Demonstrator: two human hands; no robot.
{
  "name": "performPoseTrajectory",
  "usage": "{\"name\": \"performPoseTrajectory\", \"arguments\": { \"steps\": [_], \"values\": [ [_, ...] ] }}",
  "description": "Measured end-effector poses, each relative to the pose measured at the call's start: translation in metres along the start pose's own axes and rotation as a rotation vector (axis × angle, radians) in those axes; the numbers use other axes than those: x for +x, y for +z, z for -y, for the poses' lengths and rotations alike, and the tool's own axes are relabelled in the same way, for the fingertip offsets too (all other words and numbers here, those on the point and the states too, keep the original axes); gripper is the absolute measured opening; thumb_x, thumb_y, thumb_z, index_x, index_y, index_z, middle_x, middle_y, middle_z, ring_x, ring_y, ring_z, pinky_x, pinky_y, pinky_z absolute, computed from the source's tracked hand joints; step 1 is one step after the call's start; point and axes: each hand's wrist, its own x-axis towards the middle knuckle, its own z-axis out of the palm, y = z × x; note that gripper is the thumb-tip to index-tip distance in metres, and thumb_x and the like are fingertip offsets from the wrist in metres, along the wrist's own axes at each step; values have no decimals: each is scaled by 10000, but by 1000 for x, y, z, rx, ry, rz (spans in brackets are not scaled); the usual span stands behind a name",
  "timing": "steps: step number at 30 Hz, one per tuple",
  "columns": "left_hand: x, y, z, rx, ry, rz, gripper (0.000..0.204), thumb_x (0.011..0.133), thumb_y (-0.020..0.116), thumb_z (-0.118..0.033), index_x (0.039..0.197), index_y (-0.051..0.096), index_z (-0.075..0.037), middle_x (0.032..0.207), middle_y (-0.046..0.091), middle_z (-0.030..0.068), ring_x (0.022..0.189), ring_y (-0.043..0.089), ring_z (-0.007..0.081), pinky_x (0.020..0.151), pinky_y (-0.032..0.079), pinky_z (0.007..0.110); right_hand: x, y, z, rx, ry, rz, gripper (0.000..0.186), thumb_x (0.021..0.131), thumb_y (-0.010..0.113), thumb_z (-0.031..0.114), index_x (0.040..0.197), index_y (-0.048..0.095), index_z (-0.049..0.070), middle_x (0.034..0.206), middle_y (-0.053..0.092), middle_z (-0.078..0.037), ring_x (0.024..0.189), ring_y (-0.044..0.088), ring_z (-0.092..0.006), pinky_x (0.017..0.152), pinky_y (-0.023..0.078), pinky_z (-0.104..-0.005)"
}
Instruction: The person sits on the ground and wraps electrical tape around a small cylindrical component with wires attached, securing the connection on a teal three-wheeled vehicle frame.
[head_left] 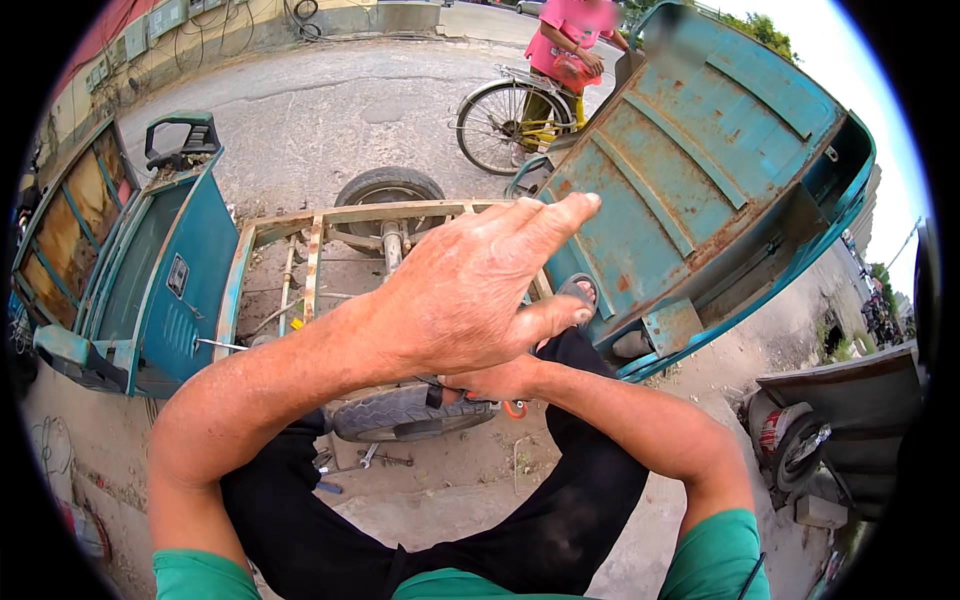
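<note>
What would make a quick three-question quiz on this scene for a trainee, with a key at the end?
1. True or false: the left hand is clenched in a fist.
2. Which is nearer the right hand: the lower wheel or the bicycle?
3. Fill in: the rusty teal cargo bed is on the picture's ____ side.

Key: 1. False, it is open. 2. The lower wheel. 3. Right.

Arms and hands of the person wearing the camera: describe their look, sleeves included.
The left sleeve and right sleeve are short, plain green; a thin dark strip shows by the right one. The left hand wears no glove. The right hand is partly hidden; what shows is ungloved. No watch or bracelet is visible.
</note>
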Motion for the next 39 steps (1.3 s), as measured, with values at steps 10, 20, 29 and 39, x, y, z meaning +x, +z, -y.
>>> {"name": "performPoseTrajectory", "arguments": {
  "steps": [10,20,29,39],
  "values": [
    [36,-5,1,-105,-225,110,730,908,662,-386,1408,420,87,769,683,306,835,694,491,786,539,548,0,-4,18,-27,152,72,477,959,546,131,1403,536,-45,908,745,-78,818,624,-114,784,506,-290],
    [-55,35,73,-85,-536,506,745,877,646,-354,1478,395,8,820,705,290,915,700,475,819,542,537,4,-3,21,-42,123,67,422,982,561,148,1361,571,-37,874,743,-76,809,631,-132,765,500,-309],
    [5,19,31,-78,-339,251,783,873,669,-310,1481,335,53,805,688,305,874,693,484,800,534,555,1,-1,18,-66,84,88,458,955,546,95,1389,543,-51,870,737,-67,762,611,-113,713,505,-285],
    [16,-2,24,-59,-157,175,491,884,659,-299,1274,592,-8,940,709,234,937,683,443,855,525,521,-3,-7,13,-6,63,46,434,960,539,99,1370,559,-43,886,739,-71,801,632,-118,751,510,-296]
  ]
}}
